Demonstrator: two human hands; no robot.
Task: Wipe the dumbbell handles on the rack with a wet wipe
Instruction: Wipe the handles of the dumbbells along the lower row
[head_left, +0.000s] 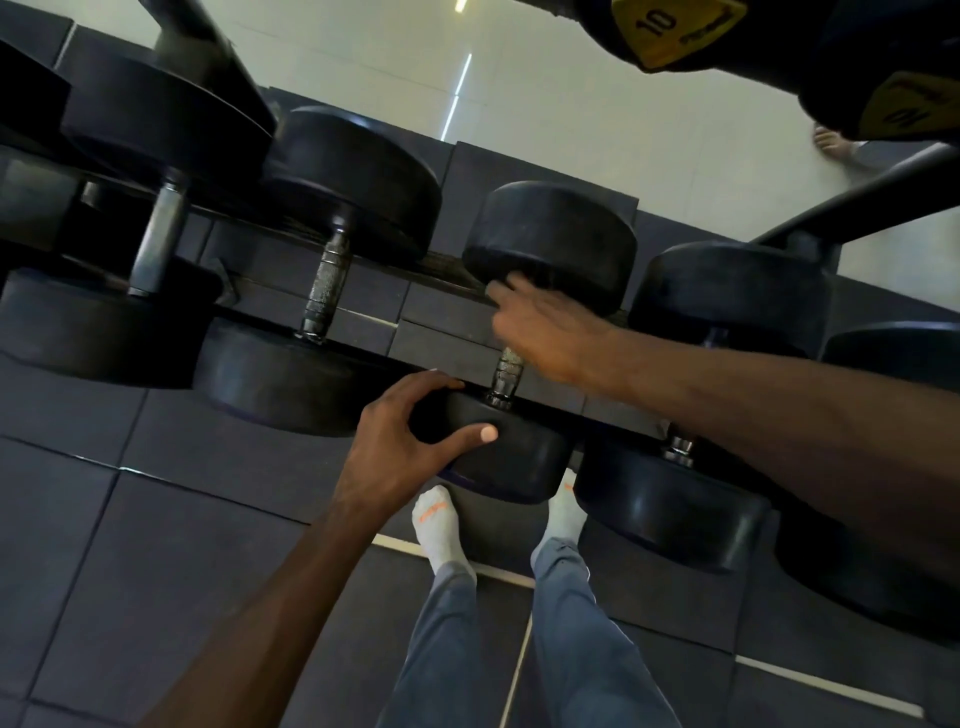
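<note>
Rack (457, 291): dark rails running left to right, carrying a row of black rubber-headed dumbbells with their handles pointing near to far.
Middle dumbbell (550, 239): sits on the rack between its neighbours, metal handle (508, 371) partly showing below the right hand.
Left hand (410, 431): curled around the near head (511, 457) of the middle dumbbell, thumb on its face, fingers over the top edge by the rail.
Right hand (550, 332): lies across the upper part of the handle, fingers reaching to the far head; whether it grips the handle, I cannot tell.
Wet wipe: not visible anywhere.
Left neighbour: its knurled handle (327, 283) bare.
Floor (156, 545): dark rubber tiles, the person's white socks (436, 525) under the rack.
Top right: a yellow-labelled weight (670, 31) marked 10.
</note>
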